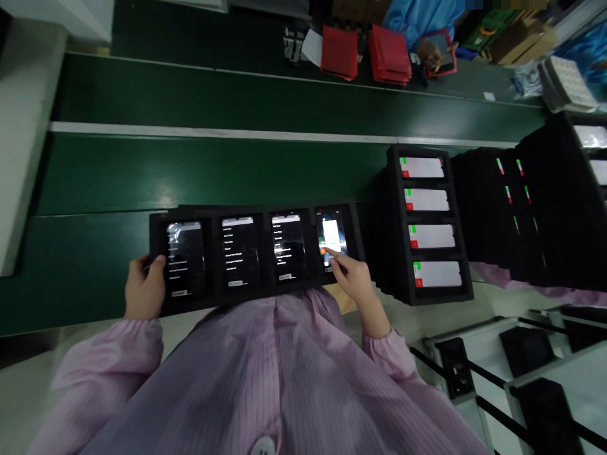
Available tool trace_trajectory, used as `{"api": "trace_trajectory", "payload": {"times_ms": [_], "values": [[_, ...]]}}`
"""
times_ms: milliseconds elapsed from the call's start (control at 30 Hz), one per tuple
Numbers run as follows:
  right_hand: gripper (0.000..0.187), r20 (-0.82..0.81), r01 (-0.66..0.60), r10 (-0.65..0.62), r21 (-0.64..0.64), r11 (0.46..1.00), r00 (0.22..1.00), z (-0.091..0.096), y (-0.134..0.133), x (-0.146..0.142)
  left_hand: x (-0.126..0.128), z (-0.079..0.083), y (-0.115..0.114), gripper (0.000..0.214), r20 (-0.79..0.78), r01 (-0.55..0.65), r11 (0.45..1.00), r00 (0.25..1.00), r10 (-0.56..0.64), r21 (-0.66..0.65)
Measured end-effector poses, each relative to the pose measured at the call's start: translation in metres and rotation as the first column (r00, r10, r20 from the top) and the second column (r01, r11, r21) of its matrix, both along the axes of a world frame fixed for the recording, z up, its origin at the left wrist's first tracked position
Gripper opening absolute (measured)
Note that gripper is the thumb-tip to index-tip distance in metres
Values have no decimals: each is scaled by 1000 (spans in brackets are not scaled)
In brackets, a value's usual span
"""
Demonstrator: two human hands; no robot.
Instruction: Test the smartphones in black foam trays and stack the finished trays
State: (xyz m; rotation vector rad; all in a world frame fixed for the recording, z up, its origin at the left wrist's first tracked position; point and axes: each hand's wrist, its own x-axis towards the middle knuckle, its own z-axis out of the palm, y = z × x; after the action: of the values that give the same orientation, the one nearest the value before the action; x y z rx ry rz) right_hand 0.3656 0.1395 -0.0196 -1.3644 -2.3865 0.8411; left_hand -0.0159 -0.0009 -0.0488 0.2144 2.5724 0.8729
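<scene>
A black foam tray (215,294) lies along the bench edge in front of me, with several smartphones in its slots. My left hand (145,287) grips the tray's left end, thumb on top. At the rightmost smartphone (342,230), whose screen is lit with a white window, my right hand (351,273) has its index finger extended onto the display; the other fingers are partly curled. The left smartphone (184,258), the second smartphone (239,251) and the third smartphone (288,246) show dark screens with a white text list.
To the right stands a stack of black trays (467,278) holding phones with white, red and green faces. More dark tray stacks (493,221) stand beyond it. Across the green bench (237,167) lie red pouches (339,52), near a person in blue (417,19).
</scene>
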Motion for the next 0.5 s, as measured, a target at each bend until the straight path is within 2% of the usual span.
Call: {"api": "trace_trajectory", "payload": {"times_ms": [200,367,500], "values": [[32,30,-7,7,1,1000,1000,-2,6,-3,3,1,2,30,2,-20,1000,1000,20,-13],[40,-126,165,-156,58,985,980,4,8,6,6,7,4,30,11,-22,1000,1000,22,-13],[41,-153,223,-210,74,972,966,5,10,7,9,9,4,30,9,-32,999,999,32,0]]}}
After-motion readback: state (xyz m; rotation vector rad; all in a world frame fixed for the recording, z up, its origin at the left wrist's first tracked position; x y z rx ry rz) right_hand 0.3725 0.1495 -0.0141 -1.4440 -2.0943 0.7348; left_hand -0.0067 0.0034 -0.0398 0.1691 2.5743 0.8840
